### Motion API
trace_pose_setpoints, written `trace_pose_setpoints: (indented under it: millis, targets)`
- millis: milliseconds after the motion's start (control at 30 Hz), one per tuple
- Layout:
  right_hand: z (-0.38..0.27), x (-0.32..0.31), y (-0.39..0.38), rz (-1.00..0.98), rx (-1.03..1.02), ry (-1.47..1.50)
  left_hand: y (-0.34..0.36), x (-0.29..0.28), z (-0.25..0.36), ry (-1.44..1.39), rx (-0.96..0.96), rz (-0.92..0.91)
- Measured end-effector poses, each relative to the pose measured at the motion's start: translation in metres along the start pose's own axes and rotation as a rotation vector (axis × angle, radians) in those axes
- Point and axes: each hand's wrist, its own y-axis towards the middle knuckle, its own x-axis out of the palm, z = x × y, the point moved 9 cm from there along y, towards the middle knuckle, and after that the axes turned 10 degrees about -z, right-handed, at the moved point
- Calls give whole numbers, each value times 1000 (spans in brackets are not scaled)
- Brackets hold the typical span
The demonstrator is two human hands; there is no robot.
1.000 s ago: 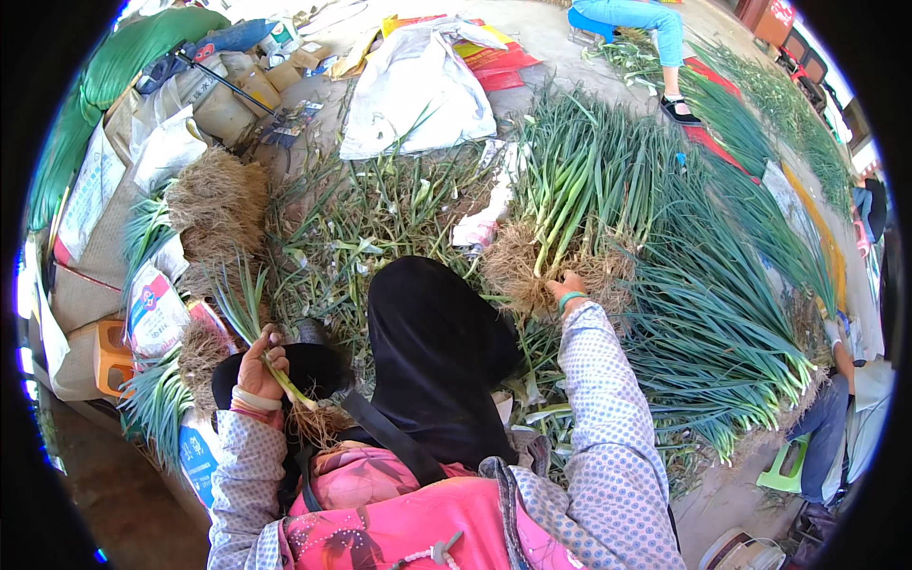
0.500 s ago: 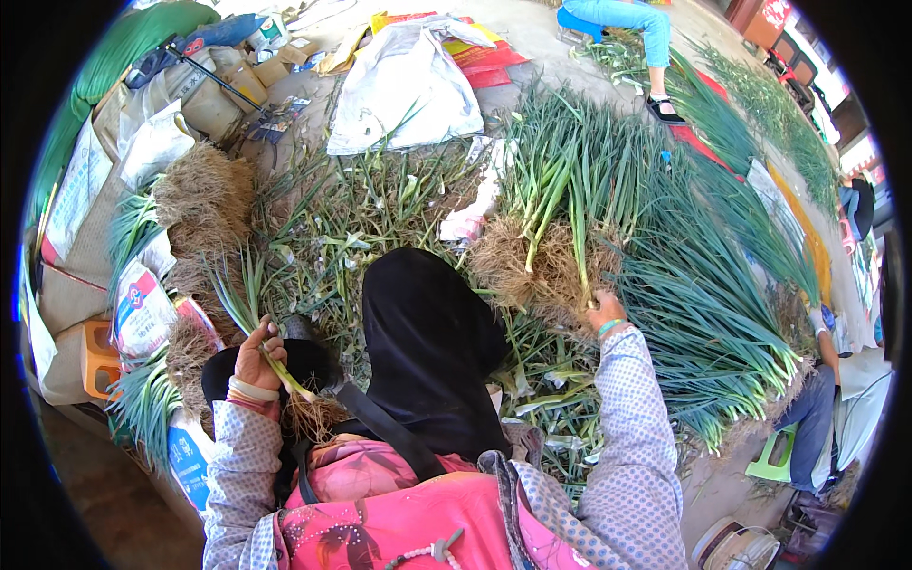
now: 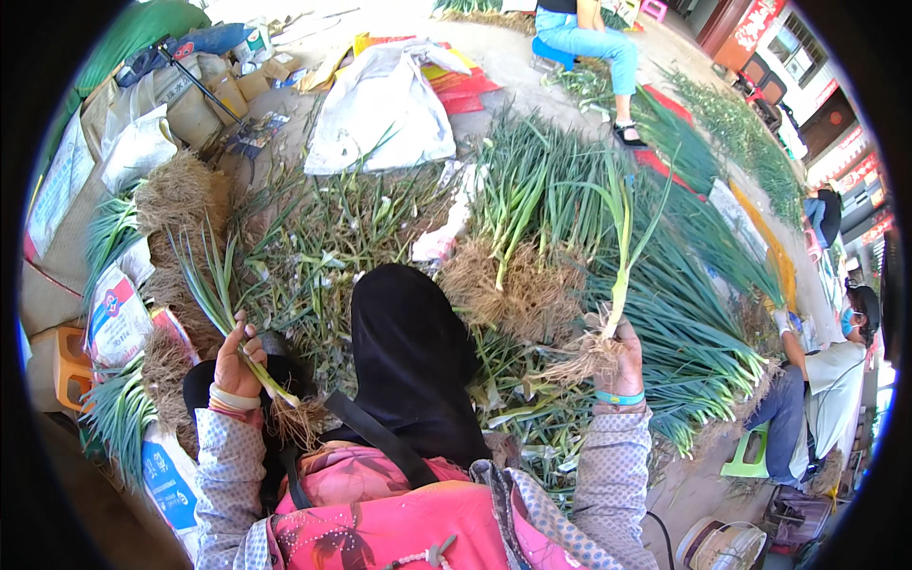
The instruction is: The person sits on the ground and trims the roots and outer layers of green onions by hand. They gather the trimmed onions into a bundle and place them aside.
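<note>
My left hand [image 3: 239, 359] is closed on a green onion [image 3: 218, 287], whose leaves point up-left and whose roots hang lower right over my dark-clothed knee [image 3: 399, 351]. My right hand [image 3: 622, 361] grips another green onion [image 3: 620, 266] near its roots, held upright with the brown root tuft below the pale stem. Beyond it lies a pile of green onions with tangled roots [image 3: 508, 285]. To its right is a long heap of green onions [image 3: 693, 361]. Loose leaves and peelings [image 3: 332, 228] are scattered in front of me.
Root bundles [image 3: 176, 190] on bags and an orange stool [image 3: 71, 366] are at left. A white sack [image 3: 380, 114] lies ahead. A seated person in blue trousers [image 3: 608, 57] is at upper right; a masked co-worker [image 3: 822, 399] by a green stool [image 3: 746, 451] sits at right.
My right hand has lifted a green onion out of the root pile and brought it toward me, upright. My left hand still holds its onion. The view has shifted slightly, showing more background at right.
</note>
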Motion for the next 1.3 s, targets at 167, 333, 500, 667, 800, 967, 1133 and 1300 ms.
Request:
trace_pose_setpoints:
  millis: [167,333,500,667,800,967,1133,1300]
  targets:
    - [-26,83,52,-193,-28,-425,4,20,13,17,67,-103]
    - [-6,199,101,-549,-74,-549,6,37,35,95,149,-98]
    - [43,317,128,-874,-46,-524,28,57,49,142,146,-142]
    - [118,368,132,-1163,180,-262,64,89,61,76,141,-258]
    - [181,342,129,-1192,546,-154,88,106,60,5,96,-441]
    - [182,326,169,-1089,129,-729,110,52,55,94,129,-110]
    - [152,257,221,-525,213,-788,140,36,57,-89,196,-155]
    - [92,241,240,-291,-224,-1369,136,26,73,-167,260,-71]
